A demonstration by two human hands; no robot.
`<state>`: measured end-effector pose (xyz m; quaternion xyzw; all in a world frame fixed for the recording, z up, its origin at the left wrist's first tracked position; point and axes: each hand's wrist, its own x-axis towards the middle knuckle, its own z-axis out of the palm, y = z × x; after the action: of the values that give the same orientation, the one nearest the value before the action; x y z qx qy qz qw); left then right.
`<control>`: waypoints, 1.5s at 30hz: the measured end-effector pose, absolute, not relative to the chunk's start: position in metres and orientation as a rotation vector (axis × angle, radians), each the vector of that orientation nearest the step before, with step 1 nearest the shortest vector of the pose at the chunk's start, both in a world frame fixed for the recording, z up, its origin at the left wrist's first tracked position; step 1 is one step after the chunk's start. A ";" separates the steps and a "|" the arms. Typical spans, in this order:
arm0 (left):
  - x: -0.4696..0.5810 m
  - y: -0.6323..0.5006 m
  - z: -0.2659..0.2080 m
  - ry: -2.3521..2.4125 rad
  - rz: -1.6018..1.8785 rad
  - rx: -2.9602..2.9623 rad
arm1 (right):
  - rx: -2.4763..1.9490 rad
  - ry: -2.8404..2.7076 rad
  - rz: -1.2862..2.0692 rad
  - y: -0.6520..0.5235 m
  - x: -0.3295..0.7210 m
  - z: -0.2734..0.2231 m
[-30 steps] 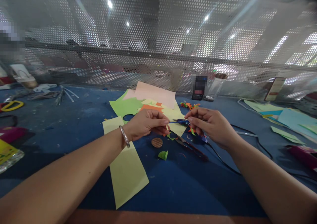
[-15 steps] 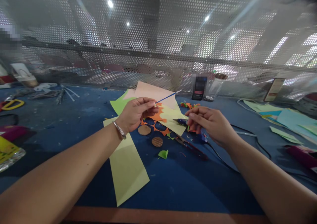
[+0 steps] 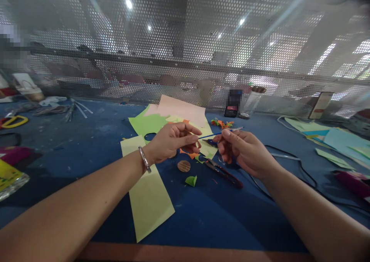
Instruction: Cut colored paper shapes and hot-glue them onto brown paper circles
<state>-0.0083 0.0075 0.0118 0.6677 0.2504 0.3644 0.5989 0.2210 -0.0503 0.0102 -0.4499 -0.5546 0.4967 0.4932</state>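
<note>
A thin blue stick (image 3: pixel 210 135) with a pale tip runs between my two hands above the papers. My left hand (image 3: pixel 176 140), with a silver bracelet at its wrist, pinches the stick's left end. Closed around the stick nearer its pale tip is my right hand (image 3: pixel 239 148); any other small thing in those fingers is hidden. Behind the right fingers lies a blue corded tool (image 3: pixel 212 142) with a dark tip, mostly covered. Below the hands are snips (image 3: pixel 224 174) with dark red handles, a brown corrugated disc (image 3: pixel 184 166) and a green paper scrap (image 3: pixel 190 181).
Pale yellow paper (image 3: pixel 152 208) lies front left. Pink paper (image 3: pixel 182 109) and green paper (image 3: pixel 141 123) lie behind my hands. A phone (image 3: pixel 233 103) and a clear jar (image 3: pixel 253 102) stand before the perforated metal screen (image 3: pixel 185 53). A black cable (image 3: pixel 306 177) runs right.
My left hand has moved right and slightly down, bringing the blue stick to my right hand. The right fingers now close on the stick too, and the stick lies flatter.
</note>
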 end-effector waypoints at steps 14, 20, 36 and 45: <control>-0.004 -0.004 0.016 0.569 0.787 1.720 | -1.111 -1.293 1.226 -0.056 0.217 0.010; -0.004 -0.004 0.019 0.624 0.811 1.655 | -1.113 -1.302 1.236 -0.057 0.216 0.011; -0.012 0.005 0.012 0.633 0.406 1.477 | -1.114 -1.381 1.313 -0.054 0.218 0.004; -0.016 0.011 0.008 0.600 0.327 1.577 | -1.148 -1.428 1.339 -0.055 0.219 0.005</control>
<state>-0.0162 0.0109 0.0081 0.6949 0.2644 0.1441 0.6530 0.2185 -0.0546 0.0049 -0.4584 -0.5703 0.5347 0.4226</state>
